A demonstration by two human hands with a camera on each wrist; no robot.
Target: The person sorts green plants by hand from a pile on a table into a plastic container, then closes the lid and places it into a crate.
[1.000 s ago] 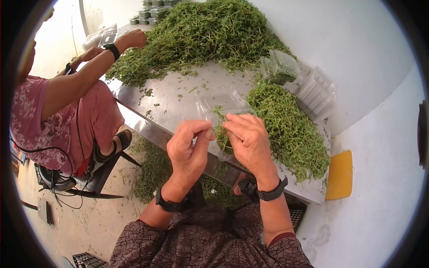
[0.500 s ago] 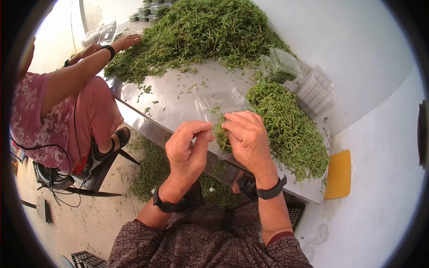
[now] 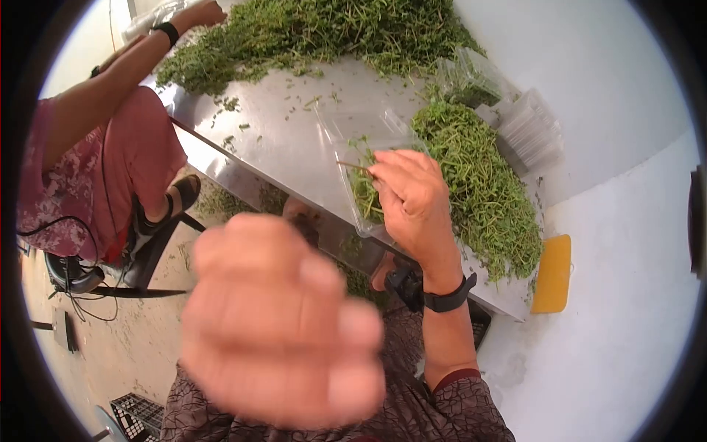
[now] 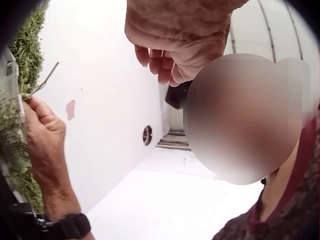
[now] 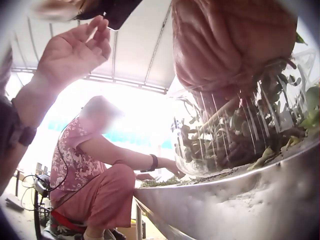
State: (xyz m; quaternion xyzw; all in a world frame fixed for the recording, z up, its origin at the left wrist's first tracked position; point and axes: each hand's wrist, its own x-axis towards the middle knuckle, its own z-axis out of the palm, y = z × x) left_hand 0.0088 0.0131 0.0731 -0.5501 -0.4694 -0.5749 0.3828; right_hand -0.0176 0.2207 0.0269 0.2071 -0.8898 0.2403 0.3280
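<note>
A thin, straight, brownish stem (image 3: pixel 352 166) juts from the right hand (image 3: pixel 416 202), whose thumb and fingers pinch it just above a clear box (image 3: pixel 357 124). The box has its lid laid back and holds loose greens (image 3: pixel 365 196), small-leaved and bright, with slender stalks. Toward the wearer from the box, the left hand (image 3: pixel 280 317) is raised off the surface and blurred, fingers loosely bent, with nothing visible in its grasp.

The shiny metal surface (image 3: pixel 294 147) is strewn with leaf bits left of the box. Beyond the box rises a large mound (image 3: pixel 353 37) of greens; a smaller pile (image 3: pixel 493 191) lies just right of it, with stacked clear containers (image 3: pixel 532 131) farther right. A yellow board (image 3: pixel 552 274) and a white wall (image 3: pixel 626 258) stand well right of the box; a seated person (image 3: pixel 136 151) is well left.
</note>
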